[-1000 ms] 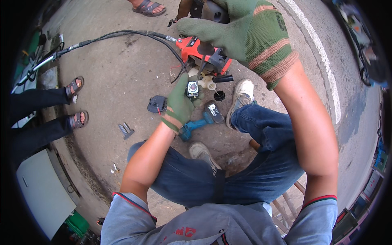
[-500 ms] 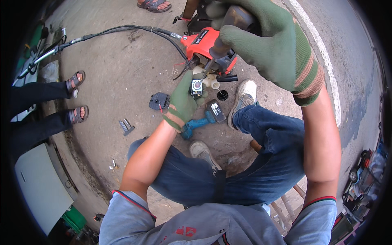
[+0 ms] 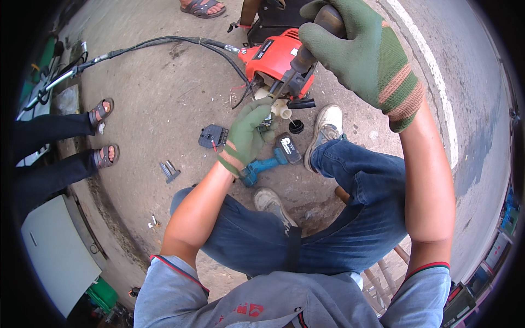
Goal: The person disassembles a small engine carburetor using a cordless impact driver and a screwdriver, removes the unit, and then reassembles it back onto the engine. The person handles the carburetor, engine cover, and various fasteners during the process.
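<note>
**Screwdriver (image 3: 303, 60) and small metal part (image 3: 268, 121) in gloved hands**

The right hand (image 3: 358, 52) clasps the screwdriver's dark handle between thumb and fingers; the shaft slants down to the fingertips of the left hand (image 3: 247, 131). The left hand's fingers curl around the small metal part, which they largely cover; whether the screwdriver's tip touches it cannot be told. Both hands are near a red engine housing (image 3: 273, 57), which lies on the pavement (image 3: 158, 104). Just beside the left hand are a black cover (image 3: 213, 136) and a teal power tool (image 3: 265, 167); a round black cap (image 3: 296, 126) lies near the person's right shoe (image 3: 328, 123).
</note>
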`<state>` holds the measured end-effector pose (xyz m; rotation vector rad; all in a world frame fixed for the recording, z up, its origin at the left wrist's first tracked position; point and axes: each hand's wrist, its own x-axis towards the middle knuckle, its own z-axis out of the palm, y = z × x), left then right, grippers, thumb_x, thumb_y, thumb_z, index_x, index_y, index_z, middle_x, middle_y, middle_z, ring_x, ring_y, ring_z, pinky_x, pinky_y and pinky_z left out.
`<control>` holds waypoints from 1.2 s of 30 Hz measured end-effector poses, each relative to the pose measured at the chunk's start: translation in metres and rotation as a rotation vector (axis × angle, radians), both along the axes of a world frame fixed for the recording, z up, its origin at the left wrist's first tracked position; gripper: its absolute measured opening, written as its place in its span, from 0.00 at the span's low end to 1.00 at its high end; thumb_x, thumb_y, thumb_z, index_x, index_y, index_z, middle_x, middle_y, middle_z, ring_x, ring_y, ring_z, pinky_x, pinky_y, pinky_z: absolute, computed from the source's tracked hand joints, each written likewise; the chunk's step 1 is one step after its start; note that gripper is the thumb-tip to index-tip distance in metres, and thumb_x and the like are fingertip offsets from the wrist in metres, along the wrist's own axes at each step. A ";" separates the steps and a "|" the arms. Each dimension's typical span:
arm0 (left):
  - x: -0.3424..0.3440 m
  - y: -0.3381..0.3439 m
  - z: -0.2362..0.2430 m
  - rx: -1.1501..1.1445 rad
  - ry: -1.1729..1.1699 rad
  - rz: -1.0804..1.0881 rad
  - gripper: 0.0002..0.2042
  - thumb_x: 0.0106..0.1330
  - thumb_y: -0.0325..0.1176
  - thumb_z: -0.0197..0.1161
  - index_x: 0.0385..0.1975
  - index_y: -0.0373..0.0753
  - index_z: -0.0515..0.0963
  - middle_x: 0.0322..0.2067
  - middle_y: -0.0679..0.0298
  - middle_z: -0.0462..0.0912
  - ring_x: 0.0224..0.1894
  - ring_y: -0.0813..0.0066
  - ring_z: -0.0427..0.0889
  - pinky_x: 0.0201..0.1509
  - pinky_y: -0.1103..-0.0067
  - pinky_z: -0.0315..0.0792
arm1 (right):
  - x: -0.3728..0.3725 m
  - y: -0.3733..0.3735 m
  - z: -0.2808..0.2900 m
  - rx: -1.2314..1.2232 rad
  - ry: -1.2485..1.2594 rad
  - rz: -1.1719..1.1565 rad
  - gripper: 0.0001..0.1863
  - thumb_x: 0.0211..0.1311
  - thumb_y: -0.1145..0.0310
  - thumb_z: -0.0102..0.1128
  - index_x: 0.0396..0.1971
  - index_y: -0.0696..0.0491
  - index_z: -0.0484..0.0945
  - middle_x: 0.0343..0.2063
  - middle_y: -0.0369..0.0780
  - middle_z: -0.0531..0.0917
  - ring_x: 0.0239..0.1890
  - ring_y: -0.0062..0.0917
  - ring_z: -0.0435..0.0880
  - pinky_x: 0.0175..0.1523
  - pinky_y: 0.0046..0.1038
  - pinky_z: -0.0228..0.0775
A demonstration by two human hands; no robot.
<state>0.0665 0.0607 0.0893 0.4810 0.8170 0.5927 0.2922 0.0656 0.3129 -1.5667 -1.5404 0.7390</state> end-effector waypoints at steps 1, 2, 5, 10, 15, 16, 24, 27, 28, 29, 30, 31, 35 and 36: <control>0.000 0.000 -0.002 0.007 0.009 0.000 0.14 0.77 0.39 0.61 0.57 0.43 0.77 0.41 0.67 0.85 0.38 0.73 0.87 0.32 0.80 0.77 | 0.000 0.000 -0.006 0.081 -0.003 0.037 0.26 0.64 0.77 0.61 0.63 0.61 0.76 0.23 0.32 0.74 0.31 0.15 0.77 0.43 0.21 0.73; 0.001 0.000 -0.001 0.014 0.020 0.001 0.14 0.77 0.39 0.61 0.58 0.43 0.76 0.41 0.67 0.84 0.38 0.74 0.86 0.32 0.81 0.77 | 0.000 0.000 -0.012 0.162 -0.004 0.076 0.26 0.64 0.77 0.61 0.63 0.61 0.76 0.23 0.31 0.73 0.31 0.14 0.76 0.43 0.21 0.73; 0.006 -0.001 0.008 0.053 0.105 0.011 0.17 0.75 0.36 0.62 0.59 0.40 0.75 0.40 0.68 0.82 0.37 0.78 0.83 0.33 0.81 0.75 | -0.006 0.001 -0.026 0.320 0.105 0.200 0.25 0.65 0.79 0.60 0.63 0.61 0.77 0.24 0.30 0.71 0.31 0.14 0.74 0.44 0.19 0.71; 0.002 -0.001 0.005 0.071 0.202 0.003 0.13 0.75 0.35 0.60 0.56 0.41 0.77 0.40 0.68 0.82 0.35 0.76 0.83 0.32 0.81 0.76 | -0.021 0.003 0.000 -0.086 0.271 0.011 0.21 0.66 0.79 0.59 0.60 0.60 0.78 0.26 0.30 0.72 0.32 0.13 0.73 0.44 0.19 0.70; 0.003 0.001 0.007 0.071 0.161 0.009 0.14 0.75 0.36 0.60 0.56 0.41 0.77 0.37 0.69 0.82 0.33 0.76 0.83 0.32 0.79 0.77 | -0.014 0.002 -0.008 0.078 0.183 0.045 0.19 0.65 0.78 0.60 0.56 0.59 0.80 0.25 0.29 0.73 0.30 0.13 0.71 0.41 0.19 0.69; 0.003 0.003 0.008 0.045 0.099 -0.007 0.14 0.74 0.37 0.60 0.55 0.40 0.78 0.37 0.69 0.82 0.34 0.78 0.82 0.32 0.80 0.76 | -0.014 0.000 -0.010 0.106 0.153 0.038 0.19 0.65 0.78 0.60 0.56 0.59 0.80 0.25 0.29 0.74 0.30 0.13 0.71 0.40 0.18 0.69; -0.007 0.009 0.002 0.023 0.007 -0.073 0.14 0.76 0.40 0.60 0.56 0.41 0.78 0.38 0.67 0.84 0.35 0.74 0.85 0.32 0.78 0.78 | -0.023 -0.003 -0.002 0.135 0.153 0.021 0.16 0.64 0.78 0.59 0.52 0.60 0.81 0.24 0.29 0.73 0.29 0.12 0.72 0.39 0.18 0.69; -0.008 0.010 0.002 0.013 0.075 -0.026 0.15 0.76 0.40 0.60 0.57 0.41 0.78 0.38 0.66 0.84 0.35 0.74 0.85 0.32 0.78 0.78 | -0.022 0.000 -0.006 0.174 0.226 -0.001 0.16 0.64 0.78 0.59 0.52 0.62 0.81 0.24 0.29 0.73 0.30 0.13 0.72 0.39 0.18 0.69; -0.008 0.010 0.004 -0.013 0.059 -0.012 0.16 0.76 0.40 0.60 0.58 0.41 0.78 0.38 0.67 0.83 0.34 0.74 0.85 0.32 0.78 0.78 | -0.019 -0.001 -0.003 0.125 0.273 0.022 0.17 0.64 0.78 0.58 0.53 0.62 0.81 0.24 0.29 0.74 0.30 0.13 0.73 0.39 0.18 0.69; -0.006 0.010 0.006 -0.041 0.041 0.000 0.16 0.76 0.40 0.60 0.59 0.41 0.78 0.37 0.67 0.83 0.34 0.75 0.85 0.32 0.78 0.78 | -0.016 -0.001 0.001 0.075 0.319 0.042 0.17 0.64 0.79 0.58 0.53 0.62 0.81 0.25 0.29 0.74 0.30 0.13 0.73 0.39 0.18 0.70; -0.004 0.009 0.007 -0.069 0.024 0.013 0.17 0.76 0.40 0.60 0.59 0.40 0.77 0.36 0.67 0.82 0.34 0.75 0.85 0.32 0.78 0.79 | -0.014 -0.004 0.013 -0.008 0.334 0.068 0.18 0.64 0.79 0.58 0.55 0.62 0.80 0.25 0.30 0.75 0.31 0.13 0.73 0.40 0.18 0.70; -0.004 0.009 0.006 -0.074 0.031 0.003 0.17 0.77 0.41 0.60 0.59 0.40 0.77 0.36 0.67 0.82 0.34 0.75 0.85 0.32 0.78 0.79 | -0.015 -0.005 0.010 -0.009 0.329 0.079 0.20 0.64 0.79 0.58 0.56 0.62 0.80 0.26 0.30 0.75 0.32 0.13 0.74 0.40 0.18 0.70; -0.006 0.012 0.004 -0.058 0.033 -0.052 0.17 0.77 0.42 0.60 0.59 0.40 0.78 0.36 0.66 0.84 0.34 0.75 0.85 0.32 0.78 0.79 | -0.027 -0.006 -0.012 0.159 0.213 0.053 0.26 0.63 0.80 0.58 0.63 0.62 0.77 0.29 0.31 0.77 0.35 0.12 0.74 0.41 0.18 0.71; -0.008 0.013 0.003 -0.049 0.025 -0.069 0.17 0.77 0.43 0.60 0.59 0.40 0.78 0.37 0.66 0.85 0.34 0.75 0.86 0.32 0.78 0.79 | -0.030 -0.011 -0.002 0.154 0.150 0.022 0.27 0.63 0.81 0.58 0.64 0.62 0.76 0.30 0.31 0.77 0.36 0.11 0.75 0.41 0.18 0.71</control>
